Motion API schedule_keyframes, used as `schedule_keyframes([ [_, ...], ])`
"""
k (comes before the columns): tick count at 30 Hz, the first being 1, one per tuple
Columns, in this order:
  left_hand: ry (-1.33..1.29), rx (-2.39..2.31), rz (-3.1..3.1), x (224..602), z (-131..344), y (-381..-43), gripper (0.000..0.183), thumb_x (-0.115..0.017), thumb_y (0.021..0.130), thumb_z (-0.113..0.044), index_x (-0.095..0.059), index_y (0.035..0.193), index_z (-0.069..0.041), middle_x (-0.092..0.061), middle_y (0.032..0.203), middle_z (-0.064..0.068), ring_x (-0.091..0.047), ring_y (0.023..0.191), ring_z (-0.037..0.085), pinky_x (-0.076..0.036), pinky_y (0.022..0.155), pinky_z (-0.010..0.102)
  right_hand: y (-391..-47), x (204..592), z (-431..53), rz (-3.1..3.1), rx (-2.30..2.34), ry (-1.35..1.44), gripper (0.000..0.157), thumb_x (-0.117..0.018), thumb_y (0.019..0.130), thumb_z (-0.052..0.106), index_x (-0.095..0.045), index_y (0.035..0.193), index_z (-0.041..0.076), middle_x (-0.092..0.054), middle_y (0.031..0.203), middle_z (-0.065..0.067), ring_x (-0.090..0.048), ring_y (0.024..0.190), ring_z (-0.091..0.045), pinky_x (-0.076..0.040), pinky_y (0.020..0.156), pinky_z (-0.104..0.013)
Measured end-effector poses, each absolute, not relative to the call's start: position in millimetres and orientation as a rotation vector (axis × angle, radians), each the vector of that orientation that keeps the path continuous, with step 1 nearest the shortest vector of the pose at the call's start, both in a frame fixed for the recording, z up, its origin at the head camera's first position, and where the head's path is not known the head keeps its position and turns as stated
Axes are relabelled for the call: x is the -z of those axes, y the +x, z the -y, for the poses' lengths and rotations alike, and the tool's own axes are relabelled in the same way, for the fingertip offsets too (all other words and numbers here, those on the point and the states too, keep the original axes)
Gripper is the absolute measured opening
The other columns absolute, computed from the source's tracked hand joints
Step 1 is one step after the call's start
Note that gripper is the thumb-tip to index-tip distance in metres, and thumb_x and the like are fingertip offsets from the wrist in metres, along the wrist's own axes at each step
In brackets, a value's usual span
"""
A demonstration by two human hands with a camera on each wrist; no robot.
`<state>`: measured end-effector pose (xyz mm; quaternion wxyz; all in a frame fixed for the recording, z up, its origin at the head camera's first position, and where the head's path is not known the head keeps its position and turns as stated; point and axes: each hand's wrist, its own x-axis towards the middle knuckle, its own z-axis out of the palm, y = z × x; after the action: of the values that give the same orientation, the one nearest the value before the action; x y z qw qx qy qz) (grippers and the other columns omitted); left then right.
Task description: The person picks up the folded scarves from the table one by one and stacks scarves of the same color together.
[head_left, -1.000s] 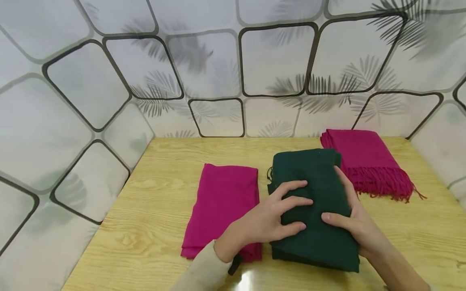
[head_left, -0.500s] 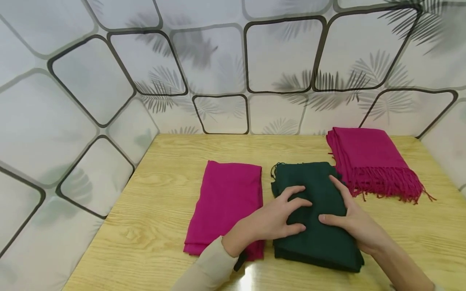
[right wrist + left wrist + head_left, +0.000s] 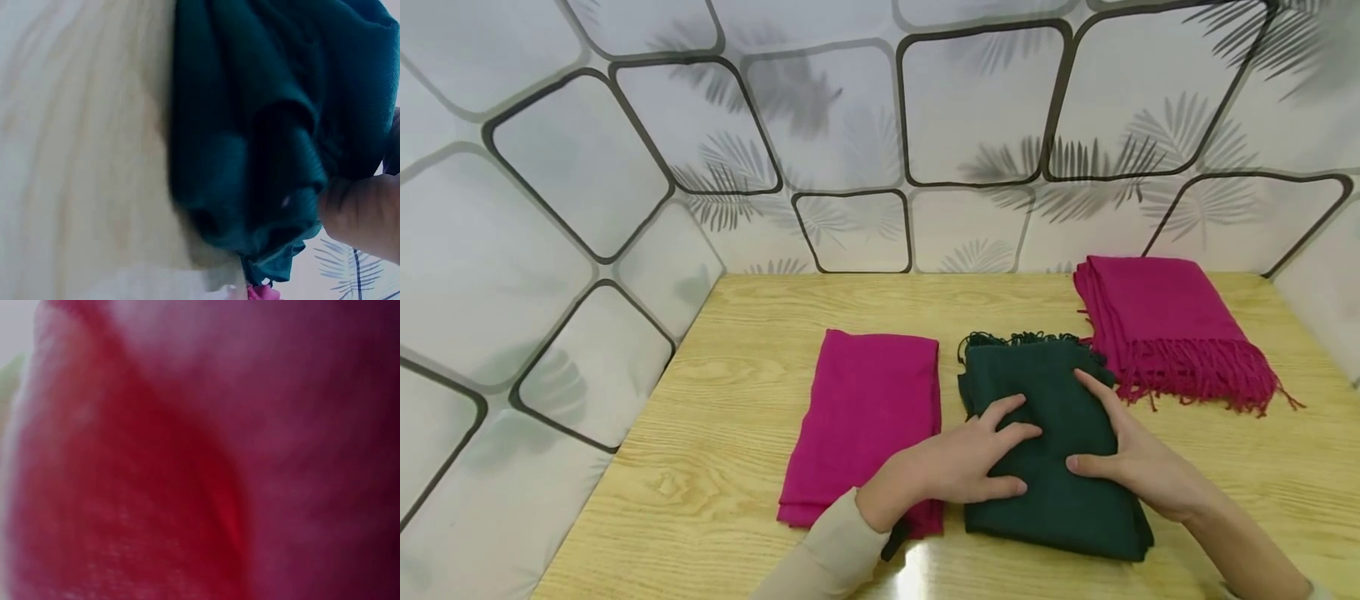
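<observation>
A folded dark green scarf [image 3: 1052, 467] lies on the table, its fringe showing along the far edge in the head view. My left hand [image 3: 962, 462] rests on its left part with fingers spread. On its right side lies my right hand [image 3: 1138, 454], thumb and index finger apart on top; the other fingers are hidden. The right wrist view shows the scarf's layered folds [image 3: 250, 144] against the tabletop, with part of my right hand [image 3: 365, 215] at the right edge. Blurred magenta cloth [image 3: 125, 487] fills the left wrist view.
Left of the green scarf lies a folded magenta cloth [image 3: 872, 408], partly under my left forearm. A folded magenta scarf with fringe [image 3: 1165, 300] sits at the back right, close to the green one. Patterned wall covering [image 3: 850, 125] borders the wooden table [image 3: 700, 392].
The green scarf has come down toward the near side and now lies flatter, its far fringe more exposed. Both hands have stayed on it, moving slightly with it.
</observation>
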<state>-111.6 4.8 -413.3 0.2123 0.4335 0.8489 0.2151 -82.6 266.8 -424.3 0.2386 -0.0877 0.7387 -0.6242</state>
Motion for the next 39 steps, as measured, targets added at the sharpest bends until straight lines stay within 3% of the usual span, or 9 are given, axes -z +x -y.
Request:
schedule_keyframes([
  [4, 1.183, -0.538, -2.358, 414.0, -5.4, -110.7, 0.064, -0.055, 0.100, -0.045, -0.030, 0.156, -0.026, 0.003, 0.167, -0.002, -0.033, 0.145, 0.025, -0.041, 0.108, 0.031, -83.3, 426.6, -271.1, -2.130, 1.595, -0.281, 0.105, -0.071, 0.092, 0.015, 0.009, 0.160, 0.026, 0.004, 0.160, -0.027, -0.020, 0.139, -0.056, -0.050, 0.095, -0.046],
  [9, 1.190, -0.491, -2.355, 417.4, -5.5, -111.4, 0.065, -0.053, 0.100, -0.048, -0.028, 0.157, -0.029, 0.005, 0.167, -0.002, -0.028, 0.148, 0.025, -0.033, 0.115, 0.042, -83.8, 427.6, -276.7, -2.340, 1.354, -0.373, 0.106, -0.073, 0.091, 0.025, 0.008, 0.160, 0.020, -0.004, 0.159, -0.030, -0.023, 0.137, -0.058, -0.037, 0.097, -0.071],
  [17, 1.170, -0.383, -2.377, 423.4, -8.1, -112.0, 0.071, -0.049, 0.098, -0.057, -0.019, 0.159, -0.036, 0.014, 0.166, -0.004, -0.019, 0.150, 0.032, -0.022, 0.119, 0.050, -83.9, 423.0, -274.0, -2.646, 1.016, -0.438, 0.111, -0.078, 0.084, 0.044, -0.008, 0.158, 0.001, -0.030, 0.149, -0.037, -0.042, 0.127, -0.057, -0.043, 0.094, -0.068],
  [21, 1.169, -0.357, -2.381, 427.7, -10.9, -111.4, 0.071, -0.044, 0.099, -0.059, -0.014, 0.160, -0.037, 0.018, 0.165, -0.003, -0.017, 0.151, 0.034, -0.018, 0.119, 0.054, -79.7, 420.5, -269.8, -2.861, 0.765, -0.445, 0.111, -0.081, 0.077, 0.051, -0.024, 0.154, -0.005, -0.040, 0.134, -0.034, -0.054, 0.110, -0.048, -0.053, 0.080, -0.057],
  [24, 1.164, -0.326, -2.389, 429.8, -12.3, -111.0, 0.072, -0.043, 0.099, -0.061, -0.011, 0.160, -0.037, 0.019, 0.165, -0.003, -0.017, 0.150, 0.037, -0.018, 0.119, 0.055, -76.3, 421.3, -267.0, -3.014, 0.610, -0.560, 0.104, -0.084, 0.075, 0.047, -0.033, 0.153, 0.000, -0.036, 0.138, -0.032, -0.051, 0.112, -0.048, -0.053, 0.079, -0.059],
  [26, 1.147, -0.298, -2.401, 430.6, -13.1, -110.4, 0.073, -0.043, 0.099, -0.062, -0.009, 0.159, -0.040, 0.020, 0.165, -0.004, -0.016, 0.150, 0.040, -0.020, 0.118, 0.057, -74.6, 423.7, -265.8, -3.025, 0.589, -0.671, 0.101, -0.083, 0.077, 0.046, -0.031, 0.155, 0.007, -0.026, 0.151, -0.030, -0.041, 0.125, -0.055, -0.045, 0.088, -0.068],
  [31, 1.100, -0.223, -2.421, 430.9, -16.4, -108.2, 0.076, -0.042, 0.095, -0.067, -0.003, 0.157, -0.046, 0.023, 0.164, -0.003, -0.013, 0.147, 0.051, -0.023, 0.115, 0.062, -73.3, 432.6, -268.6, -2.812, 0.647, -0.724, 0.115, -0.075, 0.078, 0.059, -0.007, 0.162, 0.021, 0.002, 0.164, -0.023, -0.010, 0.142, -0.058, -0.021, 0.093, -0.083],
  [34, 1.085, -0.200, -2.418, 430.9, -17.5, -107.9, 0.078, -0.043, 0.094, -0.070, 0.000, 0.155, -0.048, 0.026, 0.163, -0.002, -0.008, 0.147, 0.052, -0.020, 0.116, 0.062, -75.3, 436.0, -272.6, -2.705, 0.701, -0.681, 0.124, -0.076, 0.075, 0.062, 0.003, 0.161, 0.021, 0.011, 0.164, -0.022, -0.008, 0.142, -0.060, -0.023, 0.091, -0.084],
  [39, 1.103, -0.175, -2.397, 431.2, -17.8, -109.8, 0.081, -0.044, 0.094, -0.070, 0.002, 0.156, -0.045, 0.028, 0.163, 0.001, 0.001, 0.151, 0.041, -0.012, 0.120, 0.057, -79.3, 440.1, -276.1, -2.571, 0.843, -0.715, 0.129, -0.080, 0.074, 0.056, 0.007, 0.160, 0.017, 0.019, 0.162, -0.023, -0.008, 0.139, -0.066, -0.032, 0.092, -0.079],
])
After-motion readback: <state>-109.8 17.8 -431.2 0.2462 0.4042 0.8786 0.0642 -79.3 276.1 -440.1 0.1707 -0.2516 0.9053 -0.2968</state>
